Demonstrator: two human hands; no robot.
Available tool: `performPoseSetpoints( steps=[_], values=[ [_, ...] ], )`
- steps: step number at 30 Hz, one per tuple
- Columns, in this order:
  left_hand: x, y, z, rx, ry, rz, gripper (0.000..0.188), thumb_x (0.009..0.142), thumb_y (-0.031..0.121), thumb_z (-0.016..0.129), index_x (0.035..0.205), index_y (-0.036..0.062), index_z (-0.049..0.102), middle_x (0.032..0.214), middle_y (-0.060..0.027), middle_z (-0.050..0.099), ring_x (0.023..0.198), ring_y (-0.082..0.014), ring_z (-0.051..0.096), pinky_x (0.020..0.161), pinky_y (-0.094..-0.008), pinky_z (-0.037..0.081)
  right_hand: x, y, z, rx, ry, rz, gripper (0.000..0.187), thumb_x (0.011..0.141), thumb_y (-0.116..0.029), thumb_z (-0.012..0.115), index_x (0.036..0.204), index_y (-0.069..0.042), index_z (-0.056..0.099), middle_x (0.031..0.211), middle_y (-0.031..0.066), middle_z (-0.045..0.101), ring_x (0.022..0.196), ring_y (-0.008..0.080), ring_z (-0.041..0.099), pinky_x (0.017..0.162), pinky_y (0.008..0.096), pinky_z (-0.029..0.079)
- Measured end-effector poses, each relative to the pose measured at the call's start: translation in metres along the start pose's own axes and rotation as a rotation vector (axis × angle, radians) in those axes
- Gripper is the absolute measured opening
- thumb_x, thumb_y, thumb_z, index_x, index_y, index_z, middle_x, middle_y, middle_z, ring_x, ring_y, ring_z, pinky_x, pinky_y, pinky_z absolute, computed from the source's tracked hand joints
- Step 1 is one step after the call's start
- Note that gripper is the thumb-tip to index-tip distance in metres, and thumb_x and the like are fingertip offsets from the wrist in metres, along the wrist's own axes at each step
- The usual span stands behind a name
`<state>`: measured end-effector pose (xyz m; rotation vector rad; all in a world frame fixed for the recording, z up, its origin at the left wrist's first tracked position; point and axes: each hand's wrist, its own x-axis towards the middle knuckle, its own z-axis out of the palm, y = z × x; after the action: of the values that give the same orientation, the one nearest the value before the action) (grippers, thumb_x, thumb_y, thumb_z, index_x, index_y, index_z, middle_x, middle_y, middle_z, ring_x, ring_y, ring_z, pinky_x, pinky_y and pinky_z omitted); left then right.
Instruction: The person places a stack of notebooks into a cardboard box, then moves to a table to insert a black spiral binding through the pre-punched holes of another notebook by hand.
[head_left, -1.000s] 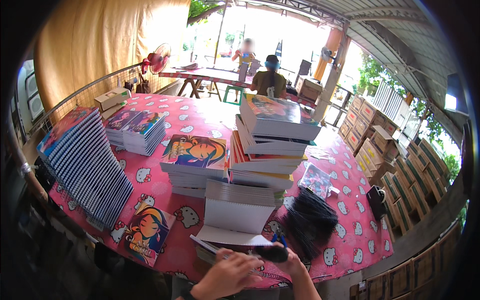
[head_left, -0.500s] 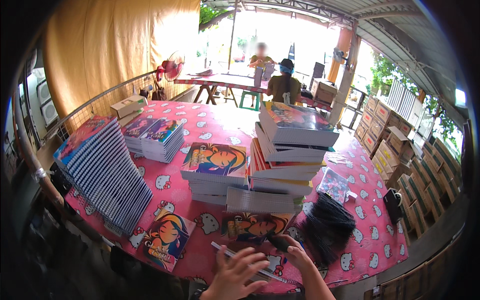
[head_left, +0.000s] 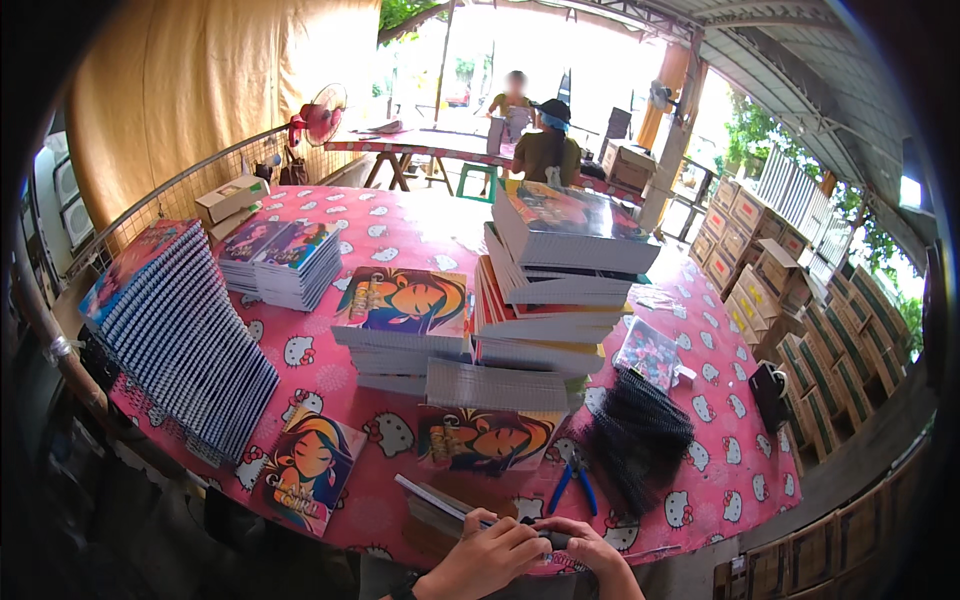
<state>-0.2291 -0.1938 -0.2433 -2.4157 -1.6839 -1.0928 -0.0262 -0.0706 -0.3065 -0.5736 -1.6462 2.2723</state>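
A thin book (head_left: pixel 440 505), its white page edges seen nearly edge-on, is gripped by the curled left hand (head_left: pixel 492 558) above the pink tablecloth's (head_left: pixel 722 478) near edge; a small black object (head_left: pixel 553 539) is pinched by the right hand (head_left: pixel 588 548).

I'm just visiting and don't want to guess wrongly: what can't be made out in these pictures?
All in the head view:
Dark object: full shape, covered by the fingers of the left hand and right hand.
Pale-edged item: its near end, hidden by the left hand.
Black coils: how many, too fine and tangled together.
Far person: face, blurred.
Boxes at lower right: undersides, cut off by the lower edge.
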Motion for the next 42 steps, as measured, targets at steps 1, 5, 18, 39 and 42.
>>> performPoseSetpoints(
  steps=[1,5,18,39,42],
  values=[
    [0.0,0.001,-0.001,0.039,-0.025,-0.021,0.023,0.08,0.035,0.069,0.1,0.0254,0.064,0.093,0.0113,0.06,0.09,-0.0049,0.057,0.091,-0.0354,0.027,0.0,0.001,-0.002,0.005,0.014,0.001,0.084,0.077,-0.057,0.066,0.13,0.005,0.047,0.125,0.013,0.054,0.113,0.0188,0.052,0.095,0.0315,0.042],
    [-0.001,0.0,0.005,-0.023,0.005,-0.046,0.021,0.081,0.031,0.068,0.101,0.026,0.063,0.093,0.0113,0.06,0.092,-0.0055,0.057,0.094,-0.0399,0.025,-0.008,-0.003,-0.006,0.172,0.055,-0.128,0.084,0.076,-0.061,0.062,0.124,0.008,0.051,0.119,0.0149,0.059,0.104,0.0189,0.057,0.089,0.0294,0.044],
    [-0.011,-0.022,-0.015,-0.006,0.067,-0.224,0.022,0.069,0.029,0.077,0.085,0.0201,0.064,0.08,0.0073,0.06,0.092,-0.0122,0.057,0.108,-0.0553,0.007,0.009,-0.058,0.016,-0.599,0.042,-0.157,0.065,0.073,-0.055,0.065,0.104,0.002,0.069,0.12,0.0186,0.061,0.11,0.0305,0.057,0.093,0.0388,0.043],
    [0.002,-0.026,-0.014,-0.18,0.158,-0.267,0.07,0.062,0.029,0.083,0.123,0.0152,0.052,0.077,0.0074,0.061,0.082,-0.0103,0.061,0.11,-0.0473,0.011,0.035,-0.089,0.025,-0.643,-0.034,-0.137,0.068,0.075,-0.059,0.062,0.105,0.001,0.069,0.116,0.0228,0.061,0.105,0.0334,0.059,0.098,0.0399,0.038],
    [-0.006,-0.024,-0.011,-0.178,0.15,-0.285,0.079,0.059,0.029,0.086,0.128,0.0152,0.05,0.078,0.007,0.062,0.084,-0.0132,0.062,0.111,-0.0477,0.012,0.037,-0.083,0.023,-0.563,0.018,-0.147,0.064,0.075,-0.058,0.064,0.104,-0.001,0.069,0.114,0.0215,0.062,0.102,0.0326,0.06,0.093,0.0404,0.042]
  ],
)
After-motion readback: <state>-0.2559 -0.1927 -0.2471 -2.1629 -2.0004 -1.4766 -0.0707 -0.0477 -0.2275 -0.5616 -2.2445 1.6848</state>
